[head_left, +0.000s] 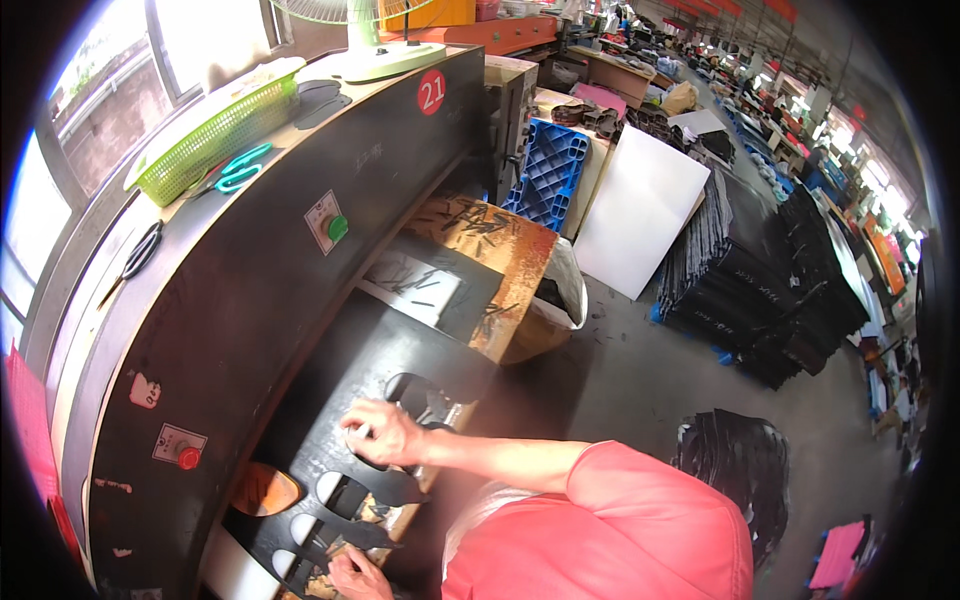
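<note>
My right hand (pixel 388 433) hovers over a dark, shiny work surface (pixel 335 365), its fingers curled into a pinch. Whatever lies between the fingertips is too small to make out. Beneath and beside it are black curved cut pieces (pixel 388 486) with rounded gaps, some showing pale shapes. Lower in the view, my left hand (pixel 358 576) rests by the near edge of these pieces, fingers bent; what they grip is unclear. An orange-brown rounded piece (pixel 268 490) lies against the black machine panel.
The black machine panel (pixel 250 290) carries a green button (pixel 337 228) and a red button (pixel 188 458). On its top sit a green basket (pixel 215 130), teal-handled scissors (pixel 240 170) and a fan base (pixel 385 62). Stacked black sheets (pixel 750 270) stand on the floor at right.
</note>
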